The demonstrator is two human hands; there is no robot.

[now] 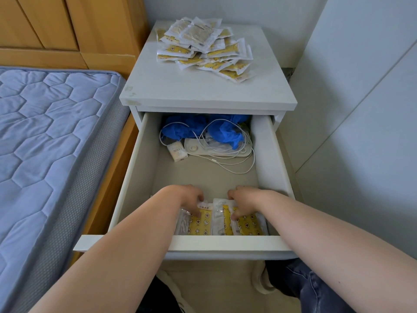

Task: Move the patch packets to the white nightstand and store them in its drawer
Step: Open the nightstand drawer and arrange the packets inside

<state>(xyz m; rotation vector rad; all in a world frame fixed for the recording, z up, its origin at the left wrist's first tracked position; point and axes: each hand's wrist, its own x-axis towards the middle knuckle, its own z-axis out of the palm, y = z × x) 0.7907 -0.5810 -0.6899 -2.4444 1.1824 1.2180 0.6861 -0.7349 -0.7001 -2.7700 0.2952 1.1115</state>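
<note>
The white nightstand (203, 91) stands against the wall with its drawer (225, 243) pulled fully out. A loose pile of yellow-and-clear patch packets (203, 45) lies on the back of its top. Inside the drawer's front end, several more patch packets (204, 224) stand in a row against the front wall. My left hand (188, 198) grips the left packets from above. My right hand (243, 199) grips the right packets (248, 223) the same way. My fingers hide the packets' upper edges.
The back of the drawer holds crumpled blue gloves (225, 129), a white cable (237, 163), a flat white device (216, 150) and a small white box (177, 152). A blue quilted mattress (49, 136) lies close on the left. A grey wall panel (361, 109) stands on the right.
</note>
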